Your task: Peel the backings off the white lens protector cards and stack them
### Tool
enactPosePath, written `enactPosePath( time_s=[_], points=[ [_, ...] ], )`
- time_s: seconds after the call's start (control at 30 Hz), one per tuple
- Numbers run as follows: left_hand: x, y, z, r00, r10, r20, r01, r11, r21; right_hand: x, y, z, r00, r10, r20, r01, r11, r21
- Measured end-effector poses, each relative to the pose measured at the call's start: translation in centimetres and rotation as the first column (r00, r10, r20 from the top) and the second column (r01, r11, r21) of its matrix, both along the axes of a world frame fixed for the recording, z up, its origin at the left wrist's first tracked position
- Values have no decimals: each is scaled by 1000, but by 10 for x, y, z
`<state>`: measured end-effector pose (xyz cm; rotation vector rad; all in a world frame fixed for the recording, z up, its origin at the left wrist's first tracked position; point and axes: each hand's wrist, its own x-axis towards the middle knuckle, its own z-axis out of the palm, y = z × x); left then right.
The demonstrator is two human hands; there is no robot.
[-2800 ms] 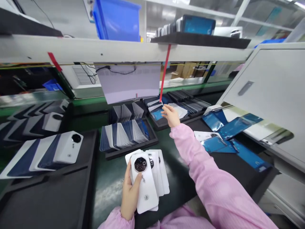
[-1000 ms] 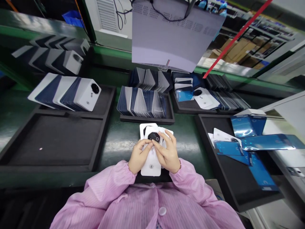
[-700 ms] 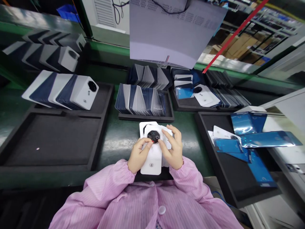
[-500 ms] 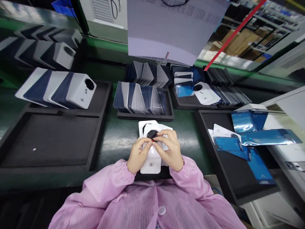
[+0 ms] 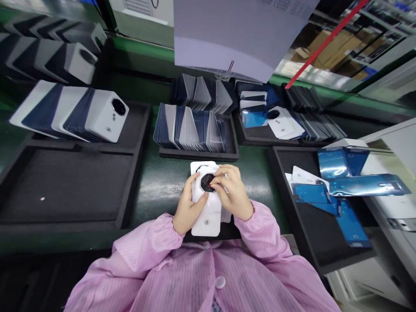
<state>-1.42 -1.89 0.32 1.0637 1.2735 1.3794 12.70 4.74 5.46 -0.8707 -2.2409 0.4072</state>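
In front of my chest lies a white phone back cover [image 5: 211,212] with a dark round camera window [image 5: 207,183] near its top. Other white covers [image 5: 203,164] show partly beneath it. My left hand [image 5: 190,203] grips its left side, thumb across the face and fingers at the edge. Over the camera window, my right hand [image 5: 232,190] is closed in a pinch. A small red piece [image 5: 210,186] shows at its fingertips; its kind is too small to make out.
A black tray [image 5: 130,190] at the left carries fanned covers [image 5: 97,115]. Stacked covers [image 5: 191,130] stand in a tray ahead. At the right, another tray [image 5: 302,229] holds blue films [image 5: 352,223] and white covers. A hanging sheet [image 5: 234,39] is above.
My left fingers have moved away from the red piece to the cover's left edge. My right hand keeps its pinch, shifted slightly right. The view has tilted down a little.
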Motion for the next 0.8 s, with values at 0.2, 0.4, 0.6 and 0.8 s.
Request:
enactPosePath(
  time_s=[0.2, 0.4, 0.6, 0.8],
  points=[
    [1, 0, -3, 995, -39, 94, 45, 997, -60, -6, 4, -6, 997, 38, 74, -39, 999, 16],
    [2, -1, -7, 994, -55, 96, 62, 996, -70, -8, 5, -9, 997, 39, 67, -44, 996, 76],
    [1, -1, -6, 996, -62, 65, 67, 995, -78, -9, 7, -13, 994, 72, 84, -81, 990, 117],
    [1, -1, -4, 997, -73, 41, 76, 994, -77, -8, 8, -14, 992, 83, 92, -99, 978, 186]
  ],
)
